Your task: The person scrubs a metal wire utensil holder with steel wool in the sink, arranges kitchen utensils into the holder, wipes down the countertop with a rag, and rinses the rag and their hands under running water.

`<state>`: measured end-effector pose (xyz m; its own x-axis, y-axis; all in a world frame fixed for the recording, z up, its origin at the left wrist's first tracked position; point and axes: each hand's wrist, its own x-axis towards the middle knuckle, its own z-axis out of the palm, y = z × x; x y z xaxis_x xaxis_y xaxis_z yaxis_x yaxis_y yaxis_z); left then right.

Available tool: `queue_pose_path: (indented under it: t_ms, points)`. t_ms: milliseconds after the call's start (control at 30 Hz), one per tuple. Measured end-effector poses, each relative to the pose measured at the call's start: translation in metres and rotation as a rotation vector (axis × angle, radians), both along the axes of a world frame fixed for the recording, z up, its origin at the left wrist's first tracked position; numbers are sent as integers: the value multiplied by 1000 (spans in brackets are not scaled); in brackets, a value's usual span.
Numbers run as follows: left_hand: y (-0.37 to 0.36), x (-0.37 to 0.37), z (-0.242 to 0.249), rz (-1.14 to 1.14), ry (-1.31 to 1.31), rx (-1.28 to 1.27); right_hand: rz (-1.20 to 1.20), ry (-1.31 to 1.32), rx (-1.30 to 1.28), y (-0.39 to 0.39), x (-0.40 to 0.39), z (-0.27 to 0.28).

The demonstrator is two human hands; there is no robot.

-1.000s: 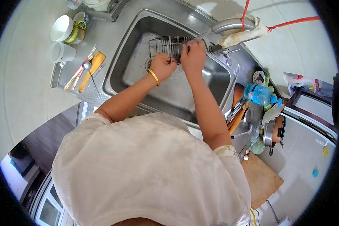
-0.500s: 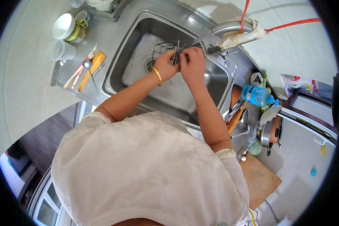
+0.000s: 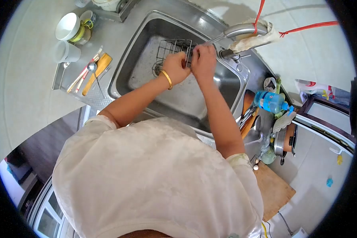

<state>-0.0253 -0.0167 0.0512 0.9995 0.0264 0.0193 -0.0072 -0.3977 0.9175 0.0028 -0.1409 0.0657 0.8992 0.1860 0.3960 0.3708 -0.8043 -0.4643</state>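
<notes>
A dark wire rack (image 3: 171,47) is held up over the steel sink (image 3: 141,104), its thin bars tilted and partly covered by my fingers. My left hand (image 3: 175,68), with a gold bangle (image 3: 167,79) at the wrist, is closed around the rack's near edge. Close beside it, my right hand (image 3: 204,62) has its fingers bent against the rack's right side; whether they pinch something small there is hidden. The tap (image 3: 242,30) reaches in from the right, just above my right hand, with water at its spout.
Left of the sink lie a wooden spatula (image 3: 97,73) and a spoon (image 3: 92,68), near stacked white bowls (image 3: 67,26). On the right are a blue bottle (image 3: 271,101), a pot (image 3: 281,141) and a cutting board (image 3: 271,190). Red string (image 3: 309,27) ties the tap.
The wire rack has turned and shows more of its bars left of my hands. My right hand has shifted slightly up along its right side; my left hand keeps its hold.
</notes>
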Motion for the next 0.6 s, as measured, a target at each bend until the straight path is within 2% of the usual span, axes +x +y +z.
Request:
queue_pose_path:
  t_ms: [100,200,300,433,533,600]
  points:
    - [-5,-2,-1,47,85,-67,-54,-35,-42,5,17,7]
    - [2,9,-2,79,36,-59,34,63,102,-2,-7,-7]
    - [6,6,-8,-20,31,19,25,69,83,-4,-10,-10]
    - [-5,-6,5,-23,143,-49,-96,25,15,-4,32,-1]
    - [-3,-3,-2,9,126,-45,-51,-31,12,-6,16,-7]
    - [4,4,-9,47,122,-45,-12,48,48,1,-18,-4]
